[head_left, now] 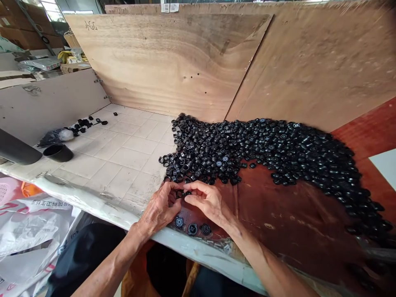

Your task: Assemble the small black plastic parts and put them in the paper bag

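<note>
My left hand [163, 204] is closed around a small black round plastic part [179, 193] just above the front edge of the table. Facing it, my right hand [204, 199] pinches another small black plastic part [187, 193]; the fingers partly hide both parts. Below my hands, near the edge, lie three round black caps in a row: a left cap [179, 222], a middle cap [192, 229] and a right cap [205, 229]. Beyond my fingertips spreads a large pile of small black plastic parts [213, 144].
Wooden boards [173, 62] stand along the back. On the pale tiled surface [123, 152] at left are a short black cup [58, 153], a dark tube [18, 148], a plastic bag [54, 137] and loose black pieces [83, 123]. White sacks [31, 231] sit below the edge.
</note>
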{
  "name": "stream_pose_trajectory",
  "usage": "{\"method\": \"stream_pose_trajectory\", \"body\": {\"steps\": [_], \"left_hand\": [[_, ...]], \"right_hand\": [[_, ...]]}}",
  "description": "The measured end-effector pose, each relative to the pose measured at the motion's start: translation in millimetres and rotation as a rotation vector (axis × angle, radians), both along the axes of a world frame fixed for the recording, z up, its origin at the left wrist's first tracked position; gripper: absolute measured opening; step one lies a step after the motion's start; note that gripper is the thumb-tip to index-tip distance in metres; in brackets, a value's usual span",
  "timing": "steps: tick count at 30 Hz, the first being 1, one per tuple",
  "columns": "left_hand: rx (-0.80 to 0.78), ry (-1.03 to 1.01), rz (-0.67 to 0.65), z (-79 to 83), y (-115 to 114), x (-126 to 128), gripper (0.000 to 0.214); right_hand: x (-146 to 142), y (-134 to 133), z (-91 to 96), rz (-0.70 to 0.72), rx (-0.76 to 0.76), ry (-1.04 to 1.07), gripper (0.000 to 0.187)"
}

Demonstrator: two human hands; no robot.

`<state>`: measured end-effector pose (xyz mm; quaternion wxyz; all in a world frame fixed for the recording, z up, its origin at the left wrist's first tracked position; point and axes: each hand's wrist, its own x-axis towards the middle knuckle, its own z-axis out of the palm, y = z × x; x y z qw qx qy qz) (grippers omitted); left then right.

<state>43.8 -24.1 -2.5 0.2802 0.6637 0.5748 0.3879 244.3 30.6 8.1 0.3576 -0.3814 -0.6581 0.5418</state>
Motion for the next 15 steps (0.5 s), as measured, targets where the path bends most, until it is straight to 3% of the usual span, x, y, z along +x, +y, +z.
{"method": "stream_pose_trajectory", "body": {"steps": [3,10,13,15], "left_hand": [[-0.045,-0.112,0.004,0.0,-2,3,0.036],[-0.103,-0.486,-0.01,-3.6,-3,12,0.031],[-0.109,-0.469,0.048,-0.7,-4,10,0.028],[-0.11,-0.447,0.073,1.3,-5,9,0.026]], "right_hand": [[-2,-4,-3.6,-0.038,0.033,-0.052,0.026],[-1,-5,2.1,0.044,0.404,-0.03,0.007],[-1,-6,3.5,0.053,0.401,0.002,0.014],[-1,-6,2.0,-0.011,0.294,0.007,0.016]]}}
